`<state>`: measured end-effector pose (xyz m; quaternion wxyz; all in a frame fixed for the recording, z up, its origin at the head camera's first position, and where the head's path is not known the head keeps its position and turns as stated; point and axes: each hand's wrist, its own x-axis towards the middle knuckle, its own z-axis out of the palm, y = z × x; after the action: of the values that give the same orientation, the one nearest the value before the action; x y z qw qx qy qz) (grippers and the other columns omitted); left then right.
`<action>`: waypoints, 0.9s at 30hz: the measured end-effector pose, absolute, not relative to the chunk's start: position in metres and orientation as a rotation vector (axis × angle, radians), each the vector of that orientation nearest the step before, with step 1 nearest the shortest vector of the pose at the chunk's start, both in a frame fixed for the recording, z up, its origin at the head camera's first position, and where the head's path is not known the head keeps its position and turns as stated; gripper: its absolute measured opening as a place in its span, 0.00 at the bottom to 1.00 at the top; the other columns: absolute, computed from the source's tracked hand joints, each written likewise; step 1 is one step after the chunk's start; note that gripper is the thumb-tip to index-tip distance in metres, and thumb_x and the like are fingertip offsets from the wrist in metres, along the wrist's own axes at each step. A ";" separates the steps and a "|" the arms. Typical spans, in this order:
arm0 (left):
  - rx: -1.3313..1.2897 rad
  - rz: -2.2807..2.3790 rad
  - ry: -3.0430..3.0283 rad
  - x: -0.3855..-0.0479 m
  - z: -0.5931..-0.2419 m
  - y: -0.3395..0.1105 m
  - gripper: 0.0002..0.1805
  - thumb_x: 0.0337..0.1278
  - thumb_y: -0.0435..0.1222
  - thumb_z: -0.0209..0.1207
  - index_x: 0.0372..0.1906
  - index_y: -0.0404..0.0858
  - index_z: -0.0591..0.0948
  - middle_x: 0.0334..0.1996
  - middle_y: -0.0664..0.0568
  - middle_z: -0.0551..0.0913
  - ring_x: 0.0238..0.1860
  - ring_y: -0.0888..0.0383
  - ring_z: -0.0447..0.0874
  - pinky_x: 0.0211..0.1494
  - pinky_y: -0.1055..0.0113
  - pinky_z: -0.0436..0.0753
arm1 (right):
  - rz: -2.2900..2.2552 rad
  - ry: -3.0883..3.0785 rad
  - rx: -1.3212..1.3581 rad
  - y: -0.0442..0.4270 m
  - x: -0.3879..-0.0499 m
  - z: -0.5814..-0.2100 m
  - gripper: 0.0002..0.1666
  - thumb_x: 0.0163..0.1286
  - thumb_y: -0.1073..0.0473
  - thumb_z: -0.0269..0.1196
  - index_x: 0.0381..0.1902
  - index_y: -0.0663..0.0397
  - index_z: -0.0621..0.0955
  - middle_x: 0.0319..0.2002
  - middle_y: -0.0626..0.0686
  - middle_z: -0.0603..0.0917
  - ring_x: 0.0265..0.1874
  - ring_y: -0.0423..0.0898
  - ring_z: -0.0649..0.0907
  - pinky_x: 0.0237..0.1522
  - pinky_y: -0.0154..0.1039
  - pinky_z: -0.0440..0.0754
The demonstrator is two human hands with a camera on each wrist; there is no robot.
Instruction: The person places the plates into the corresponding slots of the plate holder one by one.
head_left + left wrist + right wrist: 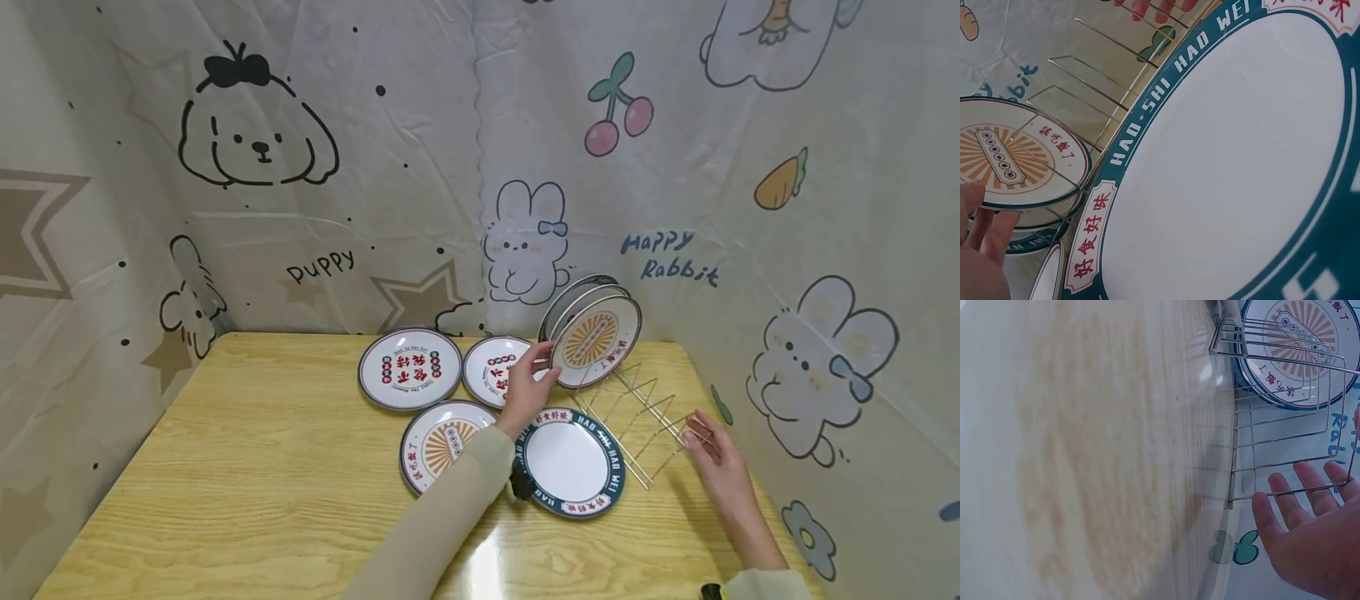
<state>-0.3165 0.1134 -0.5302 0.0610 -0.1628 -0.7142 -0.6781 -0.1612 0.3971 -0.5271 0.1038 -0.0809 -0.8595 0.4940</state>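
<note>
Left of a wire rack (649,406) on the wooden surface (247,467) lie two red-lettered plates (410,368) and a sunburst plate (442,437). The left hand (531,387) pinches the rim of another orange-sunburst dish (596,343), tilted upright at the rack's far end before more upright plates (564,310). Beside the rack, a green-rimmed plate (570,458) reads "HAO SHI HAO WEI". The right hand (720,462) grips the rack's near right end.

tbh can't tell if it's a home or a studio, but def a screened-off corner indoors: wood-grain table (225,467) boxed in w/ wrinkly cloth (420,208), puppy print (260,148) & rabbit print (525,267) incl. Plates (410,369) + wire rack (1233,450) = kitchen-type stuff, fwiw.
</note>
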 end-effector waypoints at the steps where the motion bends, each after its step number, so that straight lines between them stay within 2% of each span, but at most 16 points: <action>1: -0.489 -2.054 -2.160 -0.317 -0.530 0.114 0.26 0.66 0.27 0.63 0.66 0.46 0.78 0.59 0.46 0.83 0.60 0.51 0.85 0.65 0.65 0.85 | 1.456 -2.540 -0.247 0.397 -0.161 -0.527 0.40 0.83 0.46 0.52 0.82 0.57 0.56 0.76 0.68 0.66 0.63 0.32 0.70 0.52 0.08 0.65; 3: -0.482 -2.061 -2.157 -0.318 -0.529 0.117 0.26 0.66 0.26 0.64 0.66 0.45 0.79 0.59 0.46 0.83 0.59 0.51 0.85 0.65 0.65 0.85 | 1.456 -2.544 -0.254 0.397 -0.161 -0.527 0.40 0.83 0.45 0.52 0.83 0.56 0.55 0.76 0.68 0.66 0.67 0.42 0.71 0.52 0.08 0.65; 4: -0.476 -2.064 -2.157 -0.318 -0.530 0.118 0.25 0.65 0.26 0.64 0.65 0.45 0.79 0.58 0.46 0.84 0.59 0.51 0.85 0.64 0.65 0.85 | 1.451 -2.548 -0.254 0.397 -0.161 -0.527 0.40 0.83 0.45 0.52 0.83 0.56 0.55 0.76 0.68 0.66 0.67 0.42 0.71 0.52 0.08 0.65; 6: -0.466 -2.072 -2.156 -0.319 -0.530 0.120 0.25 0.65 0.26 0.64 0.64 0.46 0.80 0.58 0.47 0.84 0.58 0.51 0.86 0.63 0.66 0.86 | 1.465 -2.531 -0.241 0.397 -0.162 -0.527 0.40 0.83 0.46 0.52 0.82 0.57 0.56 0.76 0.68 0.66 0.65 0.37 0.71 0.52 0.08 0.65; 10: -0.459 -2.064 -2.171 -0.321 -0.532 0.122 0.25 0.66 0.27 0.64 0.64 0.47 0.80 0.58 0.48 0.85 0.58 0.52 0.86 0.62 0.65 0.86 | 1.481 -2.490 -0.200 0.397 -0.163 -0.528 0.38 0.83 0.49 0.53 0.81 0.61 0.57 0.74 0.71 0.67 0.55 0.16 0.66 0.54 0.08 0.66; 17: -0.463 -2.066 -2.176 -0.321 -0.533 0.124 0.23 0.67 0.28 0.64 0.65 0.46 0.79 0.58 0.47 0.85 0.58 0.51 0.86 0.63 0.60 0.86 | 1.488 -2.458 -0.162 0.396 -0.164 -0.529 0.37 0.83 0.52 0.54 0.80 0.66 0.58 0.73 0.73 0.68 0.53 0.15 0.66 0.54 0.08 0.66; 27: -0.450 -2.076 -2.206 -0.320 -0.535 0.128 0.23 0.67 0.29 0.64 0.65 0.47 0.80 0.58 0.48 0.85 0.58 0.52 0.86 0.63 0.62 0.86 | 1.493 -2.444 -0.169 0.398 -0.164 -0.531 0.36 0.83 0.54 0.54 0.80 0.65 0.59 0.72 0.71 0.69 0.53 0.15 0.67 0.54 0.08 0.67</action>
<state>-0.3199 0.1284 -0.5351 0.0396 -0.1469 -0.7198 -0.6773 -0.1643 0.3976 -0.5314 0.1357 -0.0582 -0.8440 0.5156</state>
